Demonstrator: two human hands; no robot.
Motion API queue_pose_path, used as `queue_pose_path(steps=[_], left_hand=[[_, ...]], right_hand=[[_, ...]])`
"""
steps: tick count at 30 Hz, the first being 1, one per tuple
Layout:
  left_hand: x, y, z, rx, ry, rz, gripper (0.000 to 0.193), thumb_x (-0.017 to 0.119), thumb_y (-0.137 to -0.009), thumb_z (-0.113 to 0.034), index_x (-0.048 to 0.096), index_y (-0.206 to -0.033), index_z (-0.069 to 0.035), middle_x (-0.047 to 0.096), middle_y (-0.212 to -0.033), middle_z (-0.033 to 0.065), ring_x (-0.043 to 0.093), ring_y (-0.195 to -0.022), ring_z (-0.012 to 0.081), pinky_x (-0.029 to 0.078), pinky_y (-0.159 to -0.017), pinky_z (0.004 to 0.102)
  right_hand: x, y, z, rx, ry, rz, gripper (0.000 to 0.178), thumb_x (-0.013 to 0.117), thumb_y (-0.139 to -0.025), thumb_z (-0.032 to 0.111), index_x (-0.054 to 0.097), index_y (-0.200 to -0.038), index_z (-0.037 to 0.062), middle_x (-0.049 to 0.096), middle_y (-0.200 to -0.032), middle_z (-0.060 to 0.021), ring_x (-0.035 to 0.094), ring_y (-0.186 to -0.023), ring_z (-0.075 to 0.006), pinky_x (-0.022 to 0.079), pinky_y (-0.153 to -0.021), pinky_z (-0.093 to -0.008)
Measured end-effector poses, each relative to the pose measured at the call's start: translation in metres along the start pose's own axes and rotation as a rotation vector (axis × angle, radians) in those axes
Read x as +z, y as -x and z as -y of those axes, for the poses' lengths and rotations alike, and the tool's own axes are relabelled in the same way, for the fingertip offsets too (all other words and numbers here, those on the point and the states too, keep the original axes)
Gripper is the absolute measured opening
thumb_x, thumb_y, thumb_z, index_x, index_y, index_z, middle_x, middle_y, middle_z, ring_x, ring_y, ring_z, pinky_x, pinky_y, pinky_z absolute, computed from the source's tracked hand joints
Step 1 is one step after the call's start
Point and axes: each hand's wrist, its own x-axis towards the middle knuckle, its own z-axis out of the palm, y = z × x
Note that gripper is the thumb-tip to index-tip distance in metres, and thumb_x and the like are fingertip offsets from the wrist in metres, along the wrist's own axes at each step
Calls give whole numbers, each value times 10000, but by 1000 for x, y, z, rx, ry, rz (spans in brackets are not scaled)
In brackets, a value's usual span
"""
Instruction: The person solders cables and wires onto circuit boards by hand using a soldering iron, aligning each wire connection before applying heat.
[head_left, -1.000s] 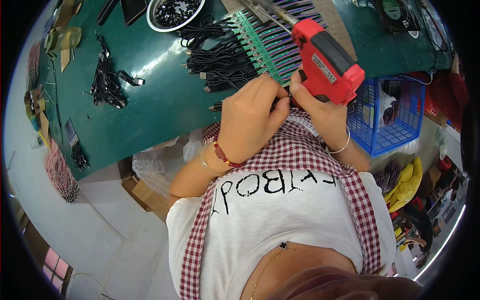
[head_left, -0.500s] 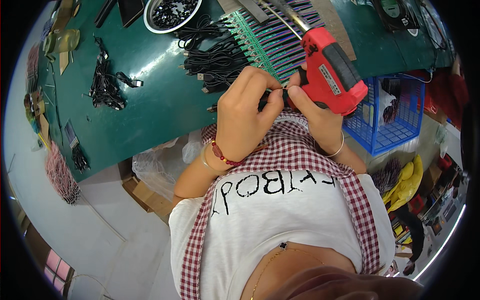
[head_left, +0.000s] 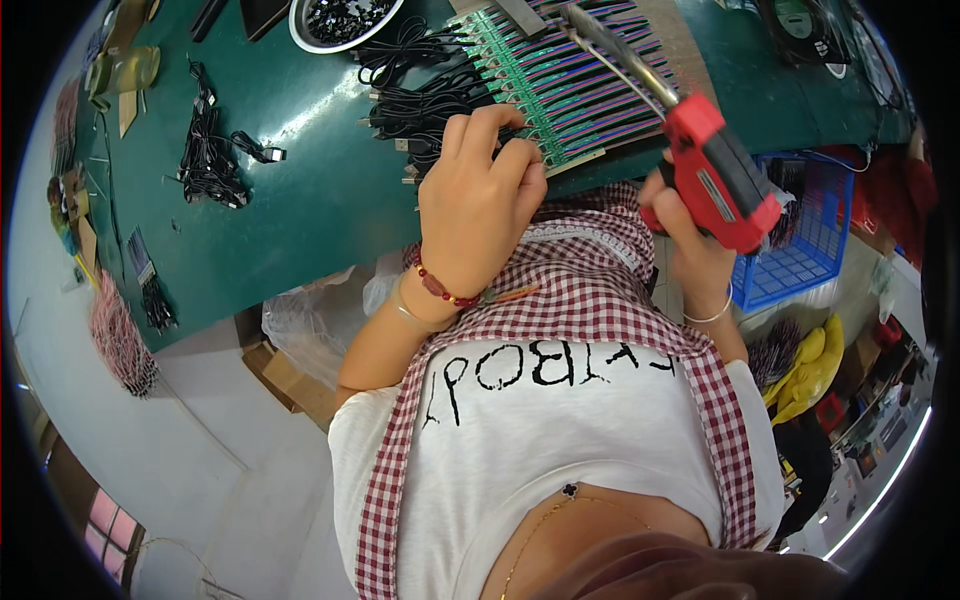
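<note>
Green table (head_left: 310, 200), red soldering gun (head_left: 715, 175) in right hand (head_left: 692, 235)

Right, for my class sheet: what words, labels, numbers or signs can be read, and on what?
White shirt: large black lettering across the chest; its wording is not copied here.
Red tool in the right hand: a pale label, too blurred to read.
Any other markings are too small to read.

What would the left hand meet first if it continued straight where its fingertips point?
Likely the green circuit boards, just beyond the left hand; depth is unclear, so they may already be touching.
</note>
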Motion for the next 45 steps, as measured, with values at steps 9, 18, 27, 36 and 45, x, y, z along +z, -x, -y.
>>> queue_pose_path(steps=[9, 18, 27, 36, 45], left_hand=[[5, -1, 6, 32, -18, 49, 112, 666, -671, -42, 587, -748, -65, 563, -987, 28, 510, -731, 177, 453, -548, 302], [1, -7, 5, 38, -40, 124, 119, 663, -664, -54, 576, -745, -63, 523, -956, 54, 527, -815, 224, 482, -592, 317], [1, -8, 6, 34, -38, 132, 110, 663, -685, -57, 586, -761, -71, 543, -993, 38, 521, -767, 187, 471, -576, 310], [2, -6, 5, 11, -37, 111, 106, 660, -682, -49, 581, -752, -59, 543, -977, 39, 517, -749, 181, 469, -562, 308], [5, -6, 6, 34, -38, 82, 119, 663, -672, -42, 574, -749, -51, 545, -981, 38, 514, -741, 180, 468, -549, 309]], right_hand=[[-49, 74, -44, 152, -119, 83, 390, 519, -913, 210, 443, -1225, -10, 479, -701, -42, 403, -595, -109, 382, -603, -277], [-49, 75, -39, 108, 209, 88, 159, 684, -734, 162, 623, -814, 40, 555, -718, -96, 567, -596, -243, 413, -533, -319], [-45, 72, -37, 74, 256, 133, 208, 693, -716, 206, 609, -793, 33, 554, -707, -78, 554, -565, -217, 397, -492, -315], [-49, 84, -44, 181, -42, 6, 262, 693, -767, 194, 626, -897, -22, 590, -794, -109, 591, -676, -185, 448, -610, -270], [-51, 86, -48, 188, 27, 18, 219, 695, -757, 161, 622, -862, -17, 580, -788, -108, 578, -663, -193, 439, -599, -282]])
